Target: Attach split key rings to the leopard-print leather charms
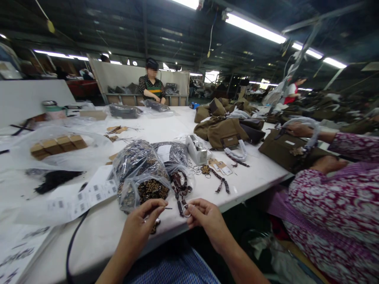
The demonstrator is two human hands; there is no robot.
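Note:
At the table's front edge, my left hand point(145, 223) pinches a thin dark cord end point(168, 208) between thumb and fingers. Below that hand a leopard-print charm point(155, 226) partly shows; whether it hangs from the cord is unclear. The fingertips of my right hand point(204, 216) are closed on a metal ring point(186, 212). Just behind the ring lies a dark braided strap point(179, 188); I cannot tell if they are joined. A clear plastic bag point(142, 173) filled with leopard-print pieces stands beyond my left hand.
A tape dispenser point(197, 150) stands behind the straps, near paper tags point(220, 166). Brown handbags point(227, 130) are piled farther back. On the right, a co-worker's hands hold a brown handbag point(275, 148). Label sheets point(83, 199) and bagged cardboard pieces point(59, 146) lie left.

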